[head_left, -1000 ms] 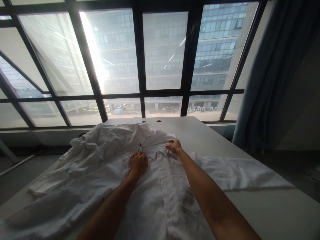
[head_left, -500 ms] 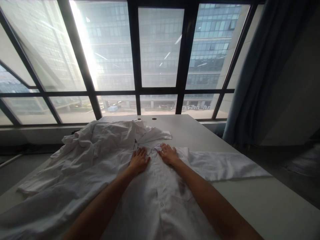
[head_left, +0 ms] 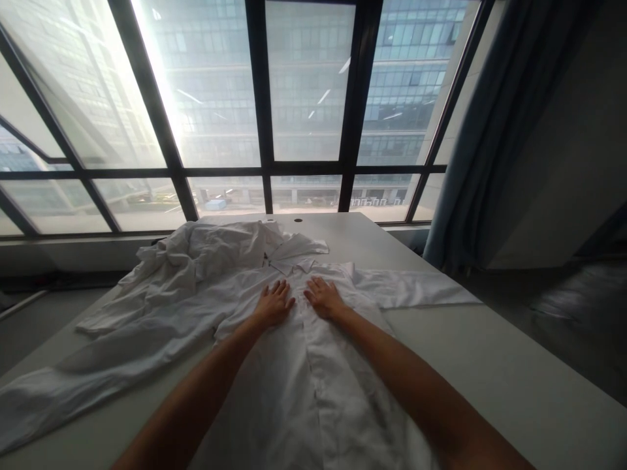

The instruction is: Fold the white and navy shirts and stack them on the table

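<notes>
A white button-up shirt [head_left: 313, 365] lies front side up along the table, its collar [head_left: 298, 266] pointing away from me and its sleeves stretched out to both sides. Flat on the chest, left of the button strip, rests my left hand [head_left: 274, 303] with the fingers extended. My right hand [head_left: 324, 297] lies on the cloth just right of the strip, fingers also stretched out. Neither hand grips the fabric. Beyond the left sleeve, a heap of crumpled white cloth [head_left: 215, 245] sits at the far left.
The white table [head_left: 470, 365] reaches toward a wall of dark-framed windows [head_left: 304, 168]. Two round holes, one being the cable hole [head_left: 298, 220], show near its far edge. A blue-grey curtain [head_left: 455, 196] hangs at the right.
Both hands have slid from the collar area down onto the chest, toward me. The collar now shows uncovered. The camera view has shifted slightly.
</notes>
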Demonstrator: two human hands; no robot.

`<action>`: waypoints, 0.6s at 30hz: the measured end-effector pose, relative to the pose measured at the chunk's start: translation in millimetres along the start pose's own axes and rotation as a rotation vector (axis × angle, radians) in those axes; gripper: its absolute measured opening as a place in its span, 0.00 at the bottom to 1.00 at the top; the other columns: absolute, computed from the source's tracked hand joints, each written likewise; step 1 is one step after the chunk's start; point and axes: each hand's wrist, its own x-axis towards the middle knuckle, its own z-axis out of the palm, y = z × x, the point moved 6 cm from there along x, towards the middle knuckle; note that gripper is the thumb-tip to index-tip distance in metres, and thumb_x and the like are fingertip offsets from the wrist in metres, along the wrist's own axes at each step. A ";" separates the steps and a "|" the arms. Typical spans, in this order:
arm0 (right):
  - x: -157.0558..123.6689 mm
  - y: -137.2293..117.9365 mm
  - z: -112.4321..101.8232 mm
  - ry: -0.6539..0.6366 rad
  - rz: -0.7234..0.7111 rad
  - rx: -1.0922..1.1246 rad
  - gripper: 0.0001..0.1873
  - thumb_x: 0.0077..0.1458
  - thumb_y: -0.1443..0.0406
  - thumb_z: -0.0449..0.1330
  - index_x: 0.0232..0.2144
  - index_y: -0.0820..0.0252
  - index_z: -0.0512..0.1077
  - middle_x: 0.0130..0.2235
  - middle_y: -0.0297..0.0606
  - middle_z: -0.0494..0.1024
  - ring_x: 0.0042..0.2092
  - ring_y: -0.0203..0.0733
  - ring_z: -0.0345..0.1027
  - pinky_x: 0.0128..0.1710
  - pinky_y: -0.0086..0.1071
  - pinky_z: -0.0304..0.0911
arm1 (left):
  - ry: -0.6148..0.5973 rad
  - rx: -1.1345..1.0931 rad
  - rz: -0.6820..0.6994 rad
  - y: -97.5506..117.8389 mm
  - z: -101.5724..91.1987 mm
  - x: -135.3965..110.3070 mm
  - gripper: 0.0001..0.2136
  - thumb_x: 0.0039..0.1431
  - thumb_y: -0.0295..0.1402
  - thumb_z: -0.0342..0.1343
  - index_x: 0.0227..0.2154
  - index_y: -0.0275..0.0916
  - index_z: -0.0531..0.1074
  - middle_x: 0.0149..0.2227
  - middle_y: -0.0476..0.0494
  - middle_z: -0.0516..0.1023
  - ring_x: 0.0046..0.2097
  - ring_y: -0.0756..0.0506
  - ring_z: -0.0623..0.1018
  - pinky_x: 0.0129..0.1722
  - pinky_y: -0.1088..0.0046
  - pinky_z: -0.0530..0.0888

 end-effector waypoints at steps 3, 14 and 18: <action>-16.0 -1.2 -12.1 0.170 0.021 -0.008 0.25 0.67 0.57 0.45 0.60 0.60 0.65 0.64 0.47 0.64 0.63 0.48 0.55 0.63 0.41 0.45 | 0.047 0.000 0.033 11.3 -4.7 -14.7 0.25 0.69 0.39 0.39 0.66 0.38 0.55 0.70 0.39 0.51 0.71 0.40 0.50 0.67 0.51 0.49; -40.1 -26.3 -22.1 0.162 -0.174 -0.089 0.17 0.63 0.59 0.52 0.45 0.63 0.75 0.50 0.50 0.74 0.53 0.48 0.65 0.54 0.37 0.56 | -0.054 -0.056 -0.008 33.8 -0.3 -37.3 0.25 0.68 0.40 0.40 0.66 0.38 0.57 0.70 0.37 0.52 0.70 0.37 0.52 0.65 0.46 0.53; -31.9 -35.9 -25.4 0.062 -0.033 -0.048 0.17 0.60 0.56 0.54 0.39 0.60 0.79 0.43 0.48 0.80 0.46 0.48 0.73 0.43 0.33 0.63 | 0.094 -0.115 0.037 31.0 -24.5 -28.2 0.16 0.64 0.34 0.47 0.49 0.42 0.76 0.56 0.39 0.74 0.58 0.41 0.71 0.58 0.62 0.67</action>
